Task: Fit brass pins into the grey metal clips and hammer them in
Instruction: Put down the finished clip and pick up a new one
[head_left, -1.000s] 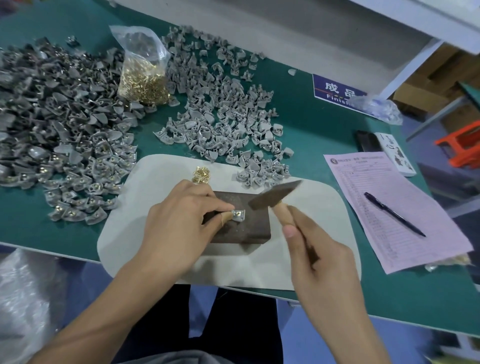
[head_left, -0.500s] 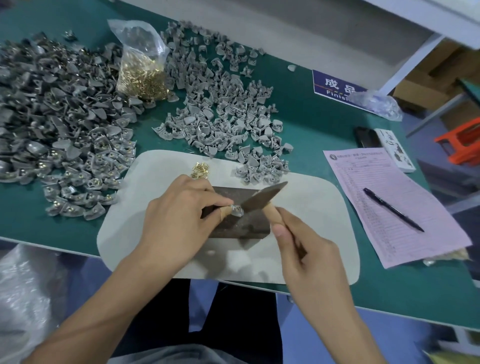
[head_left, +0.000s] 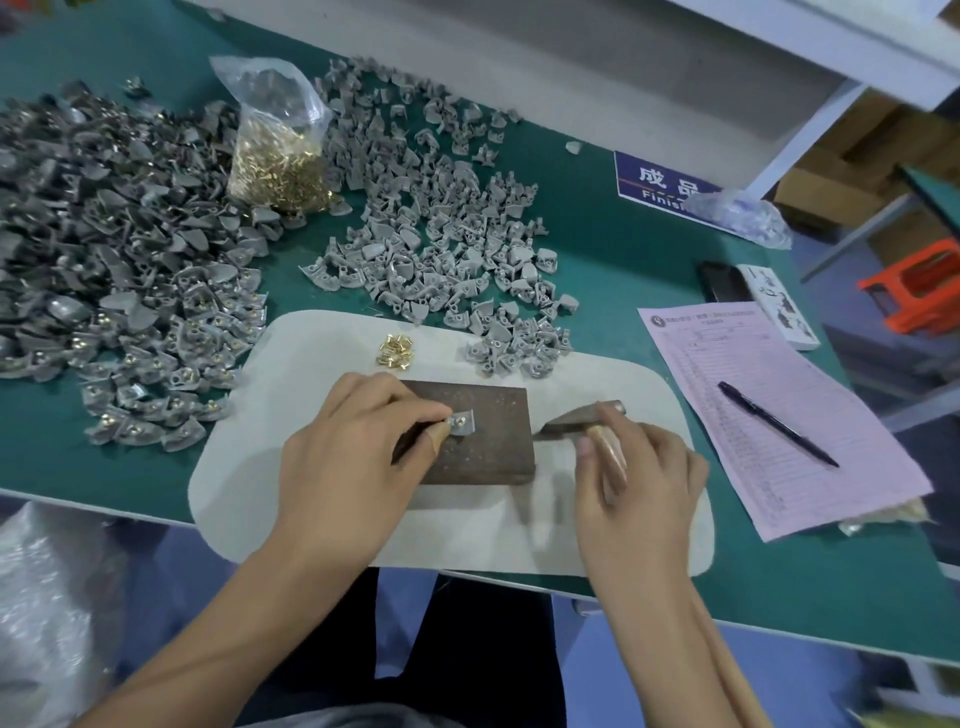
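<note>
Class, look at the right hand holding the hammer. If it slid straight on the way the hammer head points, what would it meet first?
The right hand grips the hammer, whose head points left. Its first contact would probably be the right edge of the dark block, well before the grey clip pinched by the left hand. Height is unclear.

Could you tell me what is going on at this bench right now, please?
A person is fitting brass pins into grey clips. The left hand pinches one clip on the dark block, a pin showing in it. The right hand grips a hammer, its head down on the pad beside the block, off the clip. Loose pins lie on the pad; a bag of pins stands between two clip heaps.
</note>
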